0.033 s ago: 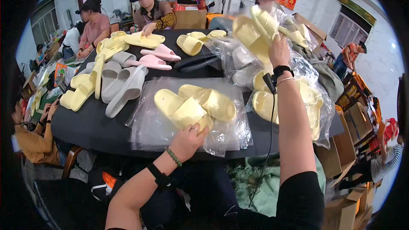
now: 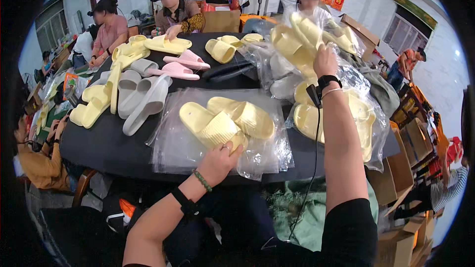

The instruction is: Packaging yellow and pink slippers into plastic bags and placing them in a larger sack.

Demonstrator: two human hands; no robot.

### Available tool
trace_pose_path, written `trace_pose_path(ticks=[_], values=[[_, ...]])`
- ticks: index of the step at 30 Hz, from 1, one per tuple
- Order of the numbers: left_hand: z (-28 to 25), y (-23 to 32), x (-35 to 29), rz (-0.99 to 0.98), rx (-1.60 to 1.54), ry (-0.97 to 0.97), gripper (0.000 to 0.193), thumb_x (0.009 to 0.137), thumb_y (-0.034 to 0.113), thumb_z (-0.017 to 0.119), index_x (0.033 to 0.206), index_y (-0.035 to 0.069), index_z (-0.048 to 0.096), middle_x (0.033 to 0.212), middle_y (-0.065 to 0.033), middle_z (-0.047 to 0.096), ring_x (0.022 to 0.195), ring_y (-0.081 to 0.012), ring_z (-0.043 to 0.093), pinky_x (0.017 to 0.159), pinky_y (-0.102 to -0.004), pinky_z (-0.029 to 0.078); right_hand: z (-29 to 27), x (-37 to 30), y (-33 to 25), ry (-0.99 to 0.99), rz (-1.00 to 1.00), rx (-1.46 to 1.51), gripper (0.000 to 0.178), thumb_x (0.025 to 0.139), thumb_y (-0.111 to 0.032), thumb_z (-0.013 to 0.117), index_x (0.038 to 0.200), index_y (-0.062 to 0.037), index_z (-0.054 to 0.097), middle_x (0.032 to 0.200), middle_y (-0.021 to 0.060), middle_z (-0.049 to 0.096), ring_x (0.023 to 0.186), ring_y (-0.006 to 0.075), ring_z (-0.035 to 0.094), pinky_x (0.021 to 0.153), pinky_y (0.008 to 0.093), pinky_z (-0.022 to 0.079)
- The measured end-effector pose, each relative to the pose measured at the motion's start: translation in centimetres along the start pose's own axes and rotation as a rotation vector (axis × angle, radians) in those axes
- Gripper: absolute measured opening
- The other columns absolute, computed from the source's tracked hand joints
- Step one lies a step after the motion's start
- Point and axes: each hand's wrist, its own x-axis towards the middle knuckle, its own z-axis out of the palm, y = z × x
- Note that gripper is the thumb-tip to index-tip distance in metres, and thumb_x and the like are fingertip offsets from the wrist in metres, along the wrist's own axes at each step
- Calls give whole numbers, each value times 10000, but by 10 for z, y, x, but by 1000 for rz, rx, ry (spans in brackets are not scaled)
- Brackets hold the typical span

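My left hand (image 2: pixel 221 162) grips the toe end of a yellow slipper (image 2: pixel 210 124), its thumb and fingers closed on the edge. That slipper overlaps a second yellow slipper (image 2: pixel 247 118); the second one lies partly inside clear plastic. Under both is a flat stack of clear plastic bags (image 2: pixel 173 153). At the far right of the table my right hand (image 2: pixel 325 62) is closed on a pair of yellow slippers in a clear bag (image 2: pixel 292 44). It holds them above a pile of other bagged slippers; its fingertips are partly hidden.
Bagged yellow slippers (image 2: pixel 308 121) and bagged grey ones (image 2: pixel 284 86) pile up on the right. Loose grey slippers (image 2: pixel 148 104), pink slippers (image 2: pixel 180 70) and yellow slippers (image 2: pixel 96 101) lie on the left of the black table (image 2: pixel 109 148). Co-workers sit across. Cardboard boxes (image 2: pixel 391 178) stand at right.
The bagged slippers in my right hand have shifted slightly and look less blurred. My left hand stays on its slipper.
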Motion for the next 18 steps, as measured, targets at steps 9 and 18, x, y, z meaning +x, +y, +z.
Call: trace_pose_path(ticks=[9, 18], values=[[3, 0, 6, -25, -31, 23, 376, 809, 98, 611, 1184, 77, 642, 1042, -146, 580, 848, -302, 628, 685, -377, 550, -34, -57, -18, -73, -220, 232, 303, 851, -128, 575, 1125, -1, 549, 1145, 255, 575, 1110, 424, 559, 885, 479, 484], [-5, -1, 5, -12, 3, 64, 357, 806, 110, 571, 1151, 45, 637, 992, -114, 560, 814, -264, 620, 643, -367, 554, -37, -175, -71, -1034, 192, 758, 448, 866, -142, 665, 1169, 58, 403, 737, 132, 657, 569, 198, 674, 457, 316, 512]])
